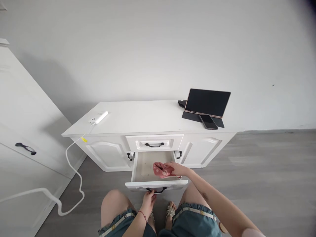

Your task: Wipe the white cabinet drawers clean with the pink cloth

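Note:
My right hand (176, 169) is closed on a crumpled pinkish-red cloth (161, 169) with pale spots, over the pulled-out lower drawer (143, 166). A thin white cord end hangs from the cloth near the drawer's front right corner. Whether the cloth touches the drawer bottom, I cannot tell. Below the drawer front, my left hand (148, 200) has its fingers curled at the black drawer handle (156, 190), partly hiding its left half. A few small dark specks show on the drawer's bottom.
A white cabinet (138, 115) bears a propped tablet (207, 102), a phone (208, 121) and a dark folded item (182, 103). On its left lies a white device (100, 117) with a white cable (80, 184) running down. A wardrobe (27, 131) stands at the left.

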`<state>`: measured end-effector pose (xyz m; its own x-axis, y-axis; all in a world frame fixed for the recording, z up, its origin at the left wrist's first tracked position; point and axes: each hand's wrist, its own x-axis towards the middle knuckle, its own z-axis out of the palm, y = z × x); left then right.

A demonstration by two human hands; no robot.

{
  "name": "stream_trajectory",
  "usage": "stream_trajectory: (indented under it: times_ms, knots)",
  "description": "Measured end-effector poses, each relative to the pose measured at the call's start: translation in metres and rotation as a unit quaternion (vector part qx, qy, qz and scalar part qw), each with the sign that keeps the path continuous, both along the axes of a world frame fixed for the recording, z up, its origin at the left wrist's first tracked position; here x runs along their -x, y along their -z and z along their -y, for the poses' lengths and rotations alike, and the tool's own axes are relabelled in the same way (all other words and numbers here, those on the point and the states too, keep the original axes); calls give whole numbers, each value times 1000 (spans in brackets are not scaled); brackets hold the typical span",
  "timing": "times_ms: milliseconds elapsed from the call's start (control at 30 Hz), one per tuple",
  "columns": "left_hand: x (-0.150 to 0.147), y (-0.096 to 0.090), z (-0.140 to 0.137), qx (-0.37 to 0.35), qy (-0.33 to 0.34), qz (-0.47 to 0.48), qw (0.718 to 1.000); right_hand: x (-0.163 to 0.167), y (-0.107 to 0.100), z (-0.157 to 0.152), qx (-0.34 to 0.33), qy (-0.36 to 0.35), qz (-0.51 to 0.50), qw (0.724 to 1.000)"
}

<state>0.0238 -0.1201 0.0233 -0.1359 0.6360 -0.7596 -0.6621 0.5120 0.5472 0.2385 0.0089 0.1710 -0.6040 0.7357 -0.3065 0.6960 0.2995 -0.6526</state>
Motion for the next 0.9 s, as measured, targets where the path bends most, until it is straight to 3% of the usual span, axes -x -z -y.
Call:
stream_trajectory:
  times_ms: [100,167,333,433,500,767,900]
  knots:
    - [-1,3,1,-7,-4,6,1000,-17,-13,43,-93,61,-37,993]
    - [-1,6,3,-12,-5,10,1000,-26,-2,74,-143,94,-53,984]
    - [-1,9,9,-20,-6,10,1000,-29,69,132,-251,236,-28,938]
    - [-2,10,11,-28,-1,9,1000,-17,105,145,-278,291,5,915]
    - [-3,10,13,-32,-2,8,999,-6,117,146,-294,302,12,907]
    - [-3,27,16,-72,-15,9,997,65,114,135,-324,276,12,905]
    - [-4,26,18,-91,7,-8,996,106,108,134,-302,215,42,928]
